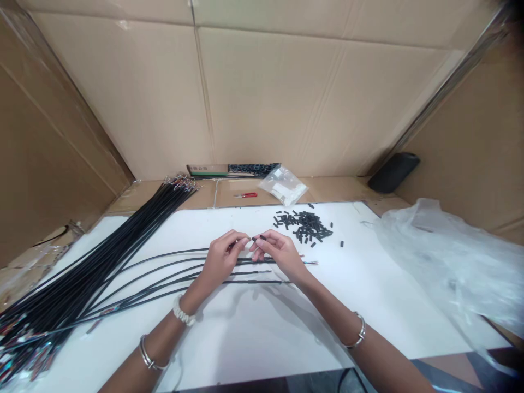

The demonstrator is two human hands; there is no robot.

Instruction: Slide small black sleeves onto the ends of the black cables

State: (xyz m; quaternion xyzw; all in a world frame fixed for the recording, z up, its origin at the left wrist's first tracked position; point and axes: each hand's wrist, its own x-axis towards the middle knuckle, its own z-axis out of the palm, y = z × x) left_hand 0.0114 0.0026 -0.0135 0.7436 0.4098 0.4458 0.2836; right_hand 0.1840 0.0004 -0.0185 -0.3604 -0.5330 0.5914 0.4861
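My left hand (224, 252) is closed in a pinch around the end of a black cable that runs in from the left. Close beside it, my right hand (280, 252) pinches a small black sleeve (262, 237) between thumb and fingers. The fingertips of both hands almost meet, and the exact contact between cable end and sleeve is too small to make out. Under the hands lie several separate black cables (164, 271), their stripped wire ends (311, 263) pointing right. A pile of small black sleeves (309, 225) sits just beyond my right hand.
A thick bundle of black cables (118, 243) lies along the left of the white table (254, 338). Red-handled snips (248, 195) and a clear bag of white parts (284, 186) are at the back. Plastic sheeting (454, 262) and a black roll (393, 172) are right; cardboard walls (270, 98) enclose everything.
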